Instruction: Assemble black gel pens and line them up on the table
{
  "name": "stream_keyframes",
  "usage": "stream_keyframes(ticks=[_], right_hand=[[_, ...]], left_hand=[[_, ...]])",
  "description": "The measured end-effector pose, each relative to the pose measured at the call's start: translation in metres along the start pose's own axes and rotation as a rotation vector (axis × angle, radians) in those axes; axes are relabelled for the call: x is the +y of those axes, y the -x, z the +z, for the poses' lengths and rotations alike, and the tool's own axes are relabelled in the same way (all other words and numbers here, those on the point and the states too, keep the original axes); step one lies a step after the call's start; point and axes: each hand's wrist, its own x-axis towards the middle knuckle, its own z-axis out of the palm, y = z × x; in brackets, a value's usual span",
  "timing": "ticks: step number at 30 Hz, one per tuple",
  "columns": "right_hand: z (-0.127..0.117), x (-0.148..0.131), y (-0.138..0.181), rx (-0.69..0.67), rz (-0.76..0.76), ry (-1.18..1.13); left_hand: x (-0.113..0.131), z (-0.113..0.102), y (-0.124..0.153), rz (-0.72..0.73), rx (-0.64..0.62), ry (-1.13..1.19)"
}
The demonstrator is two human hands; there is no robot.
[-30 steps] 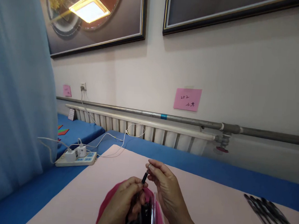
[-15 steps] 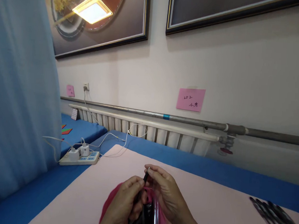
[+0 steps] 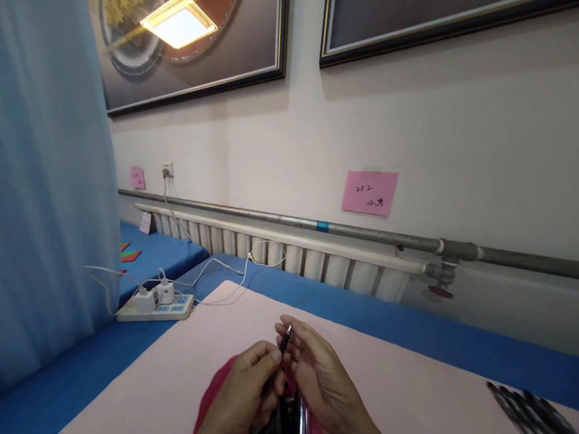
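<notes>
A slim black pen [image 3: 284, 340] with a shiny metal tip points up between my hands. My left hand [image 3: 246, 391] pinches it below the tip, with the thumb on top and the fingers curled. My right hand [image 3: 324, 380] is cupped beside the tip, its fingers loosely stretched and not closed on the pen. Under both hands lies a crimson pouch [image 3: 213, 388], partly hidden by them. Dark glossy sticks and a clear, shiny strip [image 3: 303, 422] show between my wrists; their kind cannot be made out.
Several slim black sticks [image 3: 536, 424] lie at the right on the pink sheet [image 3: 406, 393], which covers a blue padded surface [image 3: 362, 310]. A power strip [image 3: 162, 310] with white chargers and cables stands at left. Behind are a radiator [image 3: 267, 245] and pipe [image 3: 378, 235]; a blue curtain [image 3: 35, 190] hangs left.
My right hand's fingers have loosened from around the pen's tip and opened out, so the metal tip shows more clearly. My left hand keeps its pinch in nearly the same place.
</notes>
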Motion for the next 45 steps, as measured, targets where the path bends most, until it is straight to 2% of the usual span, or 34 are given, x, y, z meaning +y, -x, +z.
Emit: stream_keyframes(ticks=[3, 9, 21, 26, 32, 36, 45], right_hand=[[-0.0002, -0.0007, 0.0001, -0.027, -0.011, 0.04], [-0.0011, 0.0022, 0.0002, 0.013, -0.039, 0.072], [-0.0006, -0.0043, 0.002, -0.048, -0.019, 0.052], [-0.0013, -0.0016, 0.0013, -0.02, -0.008, 0.053], [-0.0024, -0.001, 0.0003, -0.056, -0.006, 0.072], [-0.0039, 0.0006, -0.0004, -0.022, -0.006, 0.107], [-0.0072, -0.0057, -0.0028, -0.026, 0.003, 0.098]], left_hand=[[0.0003, -0.0014, -0.0005, 0.007, -0.012, 0.015], [0.0021, -0.0002, -0.0005, -0.005, 0.031, -0.03], [0.0056, -0.005, 0.0035, -0.001, -0.038, 0.03], [0.0048, -0.0039, 0.0029, -0.006, 0.01, -0.055], [0.0048, -0.0036, 0.0004, -0.027, 0.0, -0.072], [0.0045, -0.0023, 0.0006, -0.014, 0.02, -0.13], [0.002, -0.0031, -0.0007, -0.018, 0.021, -0.103]])
